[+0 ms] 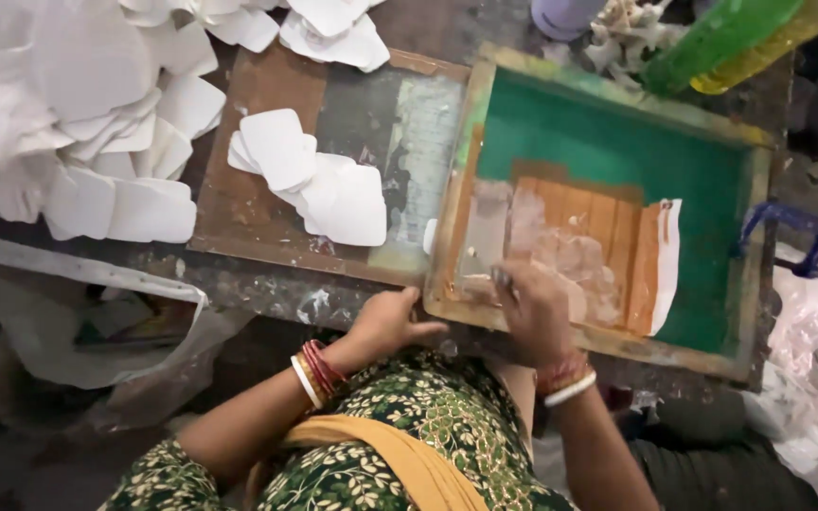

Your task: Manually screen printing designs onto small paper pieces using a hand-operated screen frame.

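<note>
Both hands are working at the near edge of a wooden screen-printing frame (461, 203) with green mesh, lying right of centre in the frame. Right hand (534, 312) is reaching inside the frame, its fingers curled around a small dark tool (502, 277) pressed against the pale, taped lower left part of the mesh. Left hand (385, 322) is resting loosely curled at the frame's lower left corner, thumb lying against the wooden edge, grasping nothing. Left of the frame, a brown wooden board (239, 203) is carrying a small stack of white rounded cut pieces (314, 180). A much larger heap of white pieces (87, 114) is filling the upper left of the picture. A green plastic bottle (717, 38) is lying at the upper right, and a blue clamp (792, 232) is sitting at the frame's right edge.
</note>
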